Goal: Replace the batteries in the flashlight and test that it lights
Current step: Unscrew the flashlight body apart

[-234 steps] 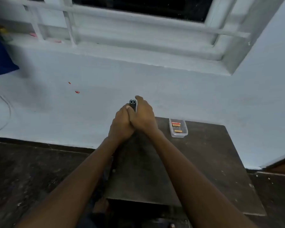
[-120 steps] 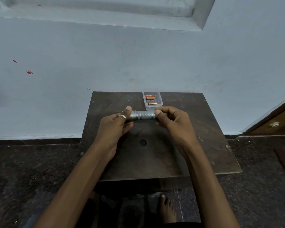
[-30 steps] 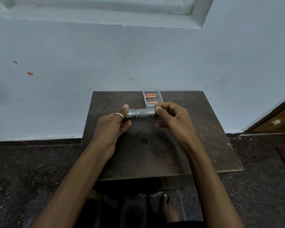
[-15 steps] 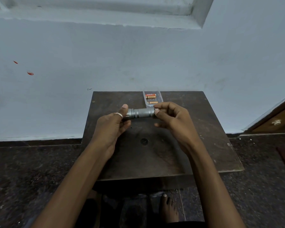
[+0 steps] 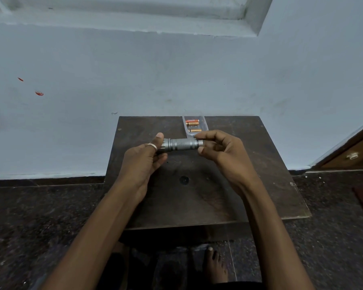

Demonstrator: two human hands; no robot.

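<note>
Flashlight [image 5: 181,144] unmoved above dark wooden table [image 5: 260,185], blue wall [image 5: 176,70] behind

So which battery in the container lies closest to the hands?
The lone orange battery at the container's near end; the others lie toward the wall.

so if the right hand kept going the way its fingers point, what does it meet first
The right hand points leftward along the flashlight, whose end it already pinches. Beyond that, it would likely meet the left hand, though depth is uncertain.
</note>
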